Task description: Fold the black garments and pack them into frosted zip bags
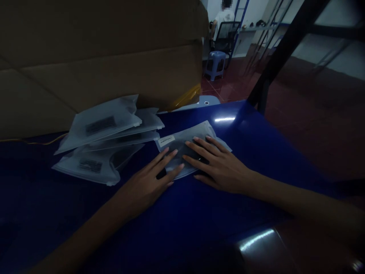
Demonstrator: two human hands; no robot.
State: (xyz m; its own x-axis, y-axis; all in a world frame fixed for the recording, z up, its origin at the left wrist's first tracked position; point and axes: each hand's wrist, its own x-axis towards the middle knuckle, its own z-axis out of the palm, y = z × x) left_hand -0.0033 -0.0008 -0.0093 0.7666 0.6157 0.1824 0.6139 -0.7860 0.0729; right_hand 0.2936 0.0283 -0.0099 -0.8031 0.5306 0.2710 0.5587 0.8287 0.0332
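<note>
A frosted plastic zip bag [182, 146] lies flat on the blue table [182, 224], with a small white label [166, 141] near its upper left corner. Something dark shows faintly inside it, partly hidden by my hands. My right hand [219, 163] rests across the bag's right half, fingers spread and stretched out. On the lower left edge of the same bag lie the fingertips of my left hand [151, 177], also stretched out and apart. To the left, several similar bags [99, 123] are piled loosely, each with a dark patch on or in it.
Behind the pile a large cardboard box [114, 72] rises, with yellow tape [186, 97] at its lower right corner. A dark metal post [282, 57] slants beyond the table's right edge. Farther back are a blue stool [216, 62] and a person [224, 19] by a chair.
</note>
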